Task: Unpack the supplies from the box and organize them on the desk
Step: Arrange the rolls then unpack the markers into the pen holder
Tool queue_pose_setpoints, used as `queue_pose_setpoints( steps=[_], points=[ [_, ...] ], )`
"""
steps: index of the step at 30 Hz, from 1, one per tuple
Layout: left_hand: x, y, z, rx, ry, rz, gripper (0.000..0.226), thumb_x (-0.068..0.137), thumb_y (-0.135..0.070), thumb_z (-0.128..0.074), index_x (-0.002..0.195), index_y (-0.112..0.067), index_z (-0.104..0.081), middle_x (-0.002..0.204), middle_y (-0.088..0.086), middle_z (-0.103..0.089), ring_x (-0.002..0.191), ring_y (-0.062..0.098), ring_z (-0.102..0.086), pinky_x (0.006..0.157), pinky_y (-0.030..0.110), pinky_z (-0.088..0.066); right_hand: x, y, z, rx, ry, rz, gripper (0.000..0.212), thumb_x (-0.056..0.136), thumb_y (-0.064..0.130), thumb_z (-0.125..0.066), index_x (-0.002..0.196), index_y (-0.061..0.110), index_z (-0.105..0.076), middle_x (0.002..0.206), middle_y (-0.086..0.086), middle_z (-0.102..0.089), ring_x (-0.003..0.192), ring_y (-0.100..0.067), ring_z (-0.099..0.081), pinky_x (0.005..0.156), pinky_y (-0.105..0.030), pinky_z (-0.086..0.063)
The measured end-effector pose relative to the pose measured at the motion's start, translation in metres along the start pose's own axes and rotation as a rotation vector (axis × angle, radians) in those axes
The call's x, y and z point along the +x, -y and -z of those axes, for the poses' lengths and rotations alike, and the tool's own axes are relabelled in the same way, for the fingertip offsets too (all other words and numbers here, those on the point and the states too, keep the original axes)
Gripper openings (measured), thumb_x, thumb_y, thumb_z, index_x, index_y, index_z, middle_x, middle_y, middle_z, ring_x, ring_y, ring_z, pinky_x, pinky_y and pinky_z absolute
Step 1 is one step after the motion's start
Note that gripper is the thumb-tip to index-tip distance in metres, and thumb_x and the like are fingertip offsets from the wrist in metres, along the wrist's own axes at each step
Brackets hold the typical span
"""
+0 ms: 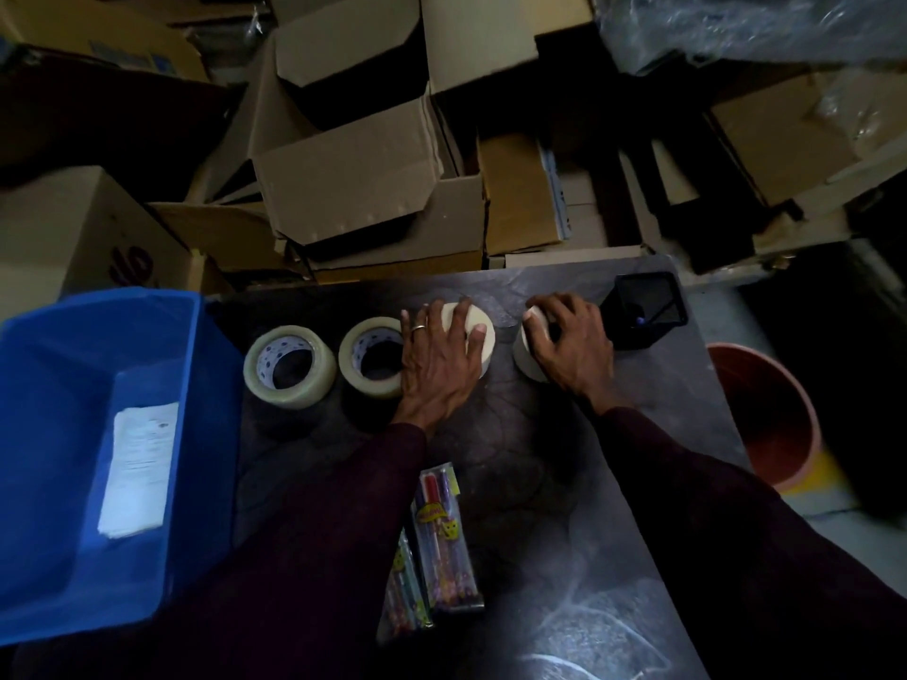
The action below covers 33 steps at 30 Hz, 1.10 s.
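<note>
Several tape rolls stand in a row on the dark desk [515, 483]. The two on the left are clear rolls, one [289, 366] nearest the box, another [369, 358] beside it. My left hand [439, 358] lies spread over a cream roll [483, 336], fingers wrapped on its top. My right hand [569, 343] grips a second cream roll [527, 353] further right. The blue plastic box [59, 434] sits at the desk's left and holds a white paper pack [140, 468]. Two packs of pens [444, 537] lie near the front.
A black mesh pen holder [645, 311] stands at the desk's far right corner, touching distance from my right hand. Open cardboard boxes [363, 179] pile up behind the desk. An orange bin [765, 414] stands on the floor to the right.
</note>
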<state>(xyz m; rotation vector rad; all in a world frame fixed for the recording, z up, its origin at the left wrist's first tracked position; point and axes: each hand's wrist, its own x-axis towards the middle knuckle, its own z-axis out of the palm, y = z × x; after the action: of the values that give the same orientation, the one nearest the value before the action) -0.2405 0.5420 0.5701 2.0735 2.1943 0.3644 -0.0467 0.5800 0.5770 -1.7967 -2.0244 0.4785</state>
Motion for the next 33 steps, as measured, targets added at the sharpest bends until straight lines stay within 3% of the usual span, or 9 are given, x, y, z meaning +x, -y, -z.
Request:
queue_pose_setpoints(
  steps=[18, 26, 30, 33],
  points=[
    [0.002, 0.000, -0.013, 0.012, -0.081, -0.007, 0.052, 0.099, -0.045, -0.030, 0.145, -0.022, -0.041, 0.138, 0.017, -0.049, 0.124, 0.036, -0.047, 0.118, 0.055, -0.017, 0.003, 0.014, -0.005, 0.010, -0.021, 0.020, 0.038, 0.096, 0.054, -0.042, 0.122, 0.033, -0.060, 0.127, 0.000, -0.056, 0.121, -0.022, -0.048, 0.085, -0.031, -0.037],
    [0.001, 0.002, -0.011, -0.018, -0.058, 0.000, 0.052, 0.098, -0.047, -0.028, 0.143, -0.024, -0.042, 0.139, 0.014, -0.048, 0.125, 0.035, -0.046, 0.115, 0.064, -0.017, 0.002, 0.014, -0.006, -0.008, -0.034, 0.048, 0.036, 0.096, 0.052, -0.044, 0.122, 0.031, -0.060, 0.127, -0.001, -0.058, 0.118, -0.025, -0.049, 0.084, -0.030, -0.038],
    [0.001, 0.003, -0.004, -0.047, 0.053, 0.011, 0.057, 0.099, -0.052, -0.028, 0.150, -0.027, -0.032, 0.151, 0.012, -0.037, 0.140, 0.036, -0.031, 0.115, 0.068, -0.005, 0.003, 0.015, -0.005, -0.091, -0.050, 0.073, 0.037, 0.097, 0.050, -0.043, 0.122, 0.030, -0.062, 0.128, -0.003, -0.061, 0.115, -0.031, -0.053, 0.087, -0.037, -0.045],
    [-0.001, 0.003, 0.012, -0.092, 0.145, 0.018, 0.063, 0.099, -0.056, -0.029, 0.154, -0.026, -0.020, 0.159, 0.012, -0.023, 0.147, 0.035, -0.017, 0.115, 0.066, 0.002, 0.002, 0.024, 0.003, -0.176, -0.002, 0.064, 0.041, 0.100, 0.050, -0.041, 0.130, 0.028, -0.061, 0.139, -0.006, -0.057, 0.123, -0.035, -0.051, 0.097, -0.042, -0.043]
  ],
)
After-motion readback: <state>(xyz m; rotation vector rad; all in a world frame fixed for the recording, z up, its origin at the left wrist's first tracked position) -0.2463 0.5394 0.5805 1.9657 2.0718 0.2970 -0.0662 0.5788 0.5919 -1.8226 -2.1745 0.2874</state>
